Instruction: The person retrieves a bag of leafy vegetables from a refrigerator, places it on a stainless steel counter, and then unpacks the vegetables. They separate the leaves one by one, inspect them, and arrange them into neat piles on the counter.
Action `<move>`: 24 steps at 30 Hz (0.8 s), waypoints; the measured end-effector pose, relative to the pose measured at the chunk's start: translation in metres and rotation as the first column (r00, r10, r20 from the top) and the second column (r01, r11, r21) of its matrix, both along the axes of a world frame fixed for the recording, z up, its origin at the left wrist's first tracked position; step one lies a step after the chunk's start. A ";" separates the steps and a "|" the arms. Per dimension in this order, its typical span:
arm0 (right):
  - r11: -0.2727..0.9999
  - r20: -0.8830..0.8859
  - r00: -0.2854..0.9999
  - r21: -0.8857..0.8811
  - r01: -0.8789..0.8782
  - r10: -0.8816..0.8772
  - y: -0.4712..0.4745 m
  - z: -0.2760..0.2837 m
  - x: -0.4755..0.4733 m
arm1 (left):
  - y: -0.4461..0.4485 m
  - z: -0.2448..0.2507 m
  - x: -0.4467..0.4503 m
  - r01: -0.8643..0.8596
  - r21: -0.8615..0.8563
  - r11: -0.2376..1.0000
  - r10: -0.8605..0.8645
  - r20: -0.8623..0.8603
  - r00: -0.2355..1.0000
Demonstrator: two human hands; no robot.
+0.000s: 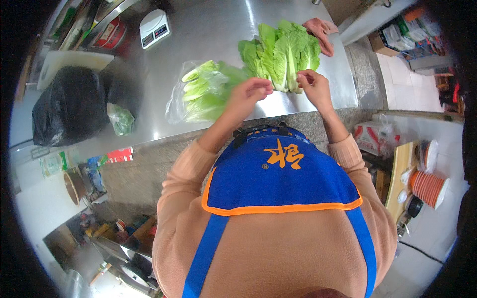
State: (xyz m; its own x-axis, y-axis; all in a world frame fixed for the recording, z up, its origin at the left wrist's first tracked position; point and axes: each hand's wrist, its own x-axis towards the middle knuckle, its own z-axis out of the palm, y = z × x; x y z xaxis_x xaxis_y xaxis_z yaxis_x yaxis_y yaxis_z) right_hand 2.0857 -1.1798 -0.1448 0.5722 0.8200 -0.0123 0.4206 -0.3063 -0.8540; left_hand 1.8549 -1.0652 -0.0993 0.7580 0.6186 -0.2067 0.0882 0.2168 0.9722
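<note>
Loose heads or leaves of green romaine-like lettuce [285, 52] lie at the near edge of a stainless steel table [208, 29]. My left hand [251, 93] is raised at their lower left, fingers curled with a gap to the thumb, and no object shows in it. At the right of the pale stems is my right hand [313, 83], its thumb and fingertips close together; whether it pinches a leaf cannot be made out. Left of my left hand, a clear plastic bag [203, 89] holds more of the leafy greens.
A white kitchen scale [154, 29] stands at the back left. A pinkish cloth [322, 33] lies at the back right. On the left are a black plastic bag [69, 108], a small bagged green vegetable [121, 119], a white cutting board [74, 63] and a red container [110, 33].
</note>
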 end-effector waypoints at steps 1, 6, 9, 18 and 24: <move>1.000 -0.009 1.000 0.015 -0.002 0.002 0.002 0.005 0.001 | 0.002 0.009 -0.021 -0.073 0.107 0.992 0.069 0.039 0.997; 0.995 0.073 0.996 0.088 -0.051 0.045 0.047 0.049 -0.033 | 0.044 0.020 -0.138 -0.510 0.647 0.568 0.648 0.031 0.761; 0.860 0.240 0.914 0.327 -0.392 0.326 0.089 0.074 -0.091 | 0.056 0.001 -0.185 -0.334 0.812 0.478 0.644 -0.066 0.762; 0.443 0.453 0.225 -0.460 -0.770 0.862 0.157 0.050 -0.204 | 0.041 -0.058 -0.220 0.046 0.889 0.455 0.379 -0.241 0.894; 0.386 0.280 0.268 -0.597 -0.703 0.922 0.147 0.043 -0.197 | 0.038 -0.074 -0.232 0.168 0.843 0.511 0.291 -0.354 0.889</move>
State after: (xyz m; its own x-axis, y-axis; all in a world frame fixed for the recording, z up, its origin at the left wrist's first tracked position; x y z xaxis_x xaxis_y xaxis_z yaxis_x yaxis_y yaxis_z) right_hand 1.8886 -1.0327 -0.1020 -0.4151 0.8443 -0.3388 0.8905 0.3008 -0.3413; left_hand 1.6231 -1.0274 -0.1735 0.6901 0.7036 0.1698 0.5289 -0.6503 0.5453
